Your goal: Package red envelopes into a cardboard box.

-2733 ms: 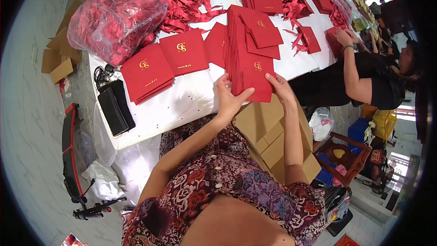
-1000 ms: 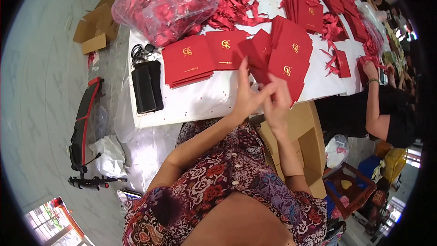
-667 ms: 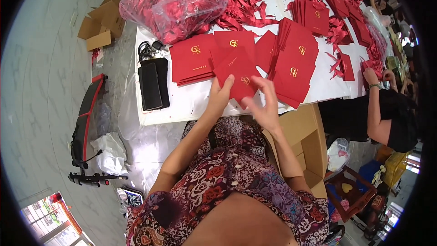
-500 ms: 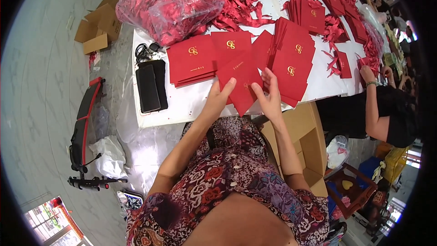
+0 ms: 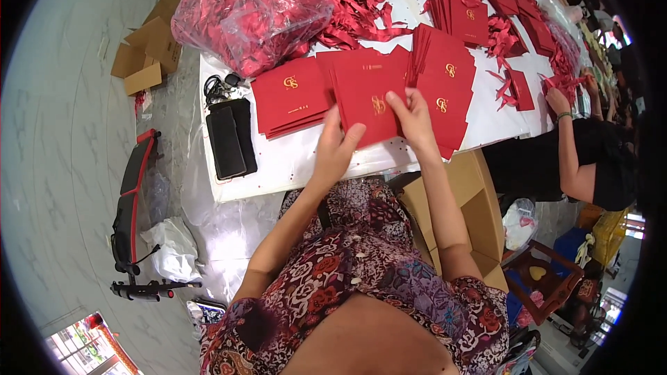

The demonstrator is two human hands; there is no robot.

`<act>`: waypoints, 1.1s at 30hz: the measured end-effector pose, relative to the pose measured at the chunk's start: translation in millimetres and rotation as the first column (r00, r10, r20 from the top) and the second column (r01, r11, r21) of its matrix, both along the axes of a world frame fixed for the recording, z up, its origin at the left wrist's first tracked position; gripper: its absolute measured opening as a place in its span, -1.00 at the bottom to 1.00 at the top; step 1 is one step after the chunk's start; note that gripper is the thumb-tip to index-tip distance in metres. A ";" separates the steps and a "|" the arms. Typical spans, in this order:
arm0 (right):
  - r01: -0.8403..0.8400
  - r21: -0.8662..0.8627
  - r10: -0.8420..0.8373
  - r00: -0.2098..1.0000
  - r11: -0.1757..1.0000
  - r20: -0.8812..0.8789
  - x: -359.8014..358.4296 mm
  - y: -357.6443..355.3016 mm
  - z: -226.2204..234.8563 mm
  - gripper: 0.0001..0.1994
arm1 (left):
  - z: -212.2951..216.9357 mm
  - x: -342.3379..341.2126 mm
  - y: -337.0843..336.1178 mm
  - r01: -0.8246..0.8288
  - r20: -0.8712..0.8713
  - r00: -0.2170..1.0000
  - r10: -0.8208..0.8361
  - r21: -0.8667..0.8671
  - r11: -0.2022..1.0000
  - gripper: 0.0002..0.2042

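Between my two hands is a flat red paper bag [image 5: 368, 94], tilted a little, with a gold emblem on its face. My right hand [image 5: 417, 125] grips its right edge, thumb on the front. At its lower left edge my left hand [image 5: 335, 153] has its thumb in front and fingers partly hidden behind; it looks closed on the bag. To the left lies a stack of like red bags [image 5: 292, 97]. Another fanned stack of red bags [image 5: 448, 83] is to the right. More red paper lies under and behind the held one.
A clear plastic sack of red ribbons [image 5: 250, 17] and loose ribbons [image 5: 354, 7] lie farther back. A black phone [image 5: 226, 142] rests at the table's left. An open cardboard box [image 5: 465, 201] stands by my right side. A co-worker's arm [image 5: 568, 146] reaches over the table at right.
The held red bag has turned from corner-down to nearly upright and moved up slightly. My right hand has closed on its right edge; my left hand has shifted slightly down.
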State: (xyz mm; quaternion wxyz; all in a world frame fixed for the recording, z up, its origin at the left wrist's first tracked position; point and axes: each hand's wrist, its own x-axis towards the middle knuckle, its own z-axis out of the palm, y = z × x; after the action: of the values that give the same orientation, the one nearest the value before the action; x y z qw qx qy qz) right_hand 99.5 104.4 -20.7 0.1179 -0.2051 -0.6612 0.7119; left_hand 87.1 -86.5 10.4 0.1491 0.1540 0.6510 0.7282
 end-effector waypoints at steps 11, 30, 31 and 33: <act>0.048 0.749 -0.122 0.992 0.661 0.044 -72.8 -23.1 -29.7 -0.50 | -38.3 -41.7 -67.8 -0.511 -0.613 0.751 -0.243 -0.774 0.374 -0.17; 0.331 0.151 -0.351 0.927 0.931 0.135 119.9 84.1 -53.8 -0.55 | -56.5 22.2 85.7 0.129 -0.130 0.974 -0.184 -0.346 0.929 -0.41; 0.325 0.153 -0.346 0.928 0.933 0.139 120.7 85.6 -57.8 -0.55 | -60.6 25.7 94.0 0.094 -0.224 0.956 -0.191 -0.384 0.918 -0.39; 0.354 0.164 -0.370 0.926 0.921 0.080 122.3 89.5 -64.5 -0.63 | -67.6 35.7 104.0 0.048 -0.311 0.931 -0.192 -0.417 0.907 -0.36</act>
State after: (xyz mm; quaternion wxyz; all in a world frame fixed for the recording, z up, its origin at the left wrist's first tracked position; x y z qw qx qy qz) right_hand 221.8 193.9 -85.1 0.2258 -0.3532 -0.6678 0.6150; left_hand 122.8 17.4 -57.3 0.1065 0.2854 0.7918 0.5294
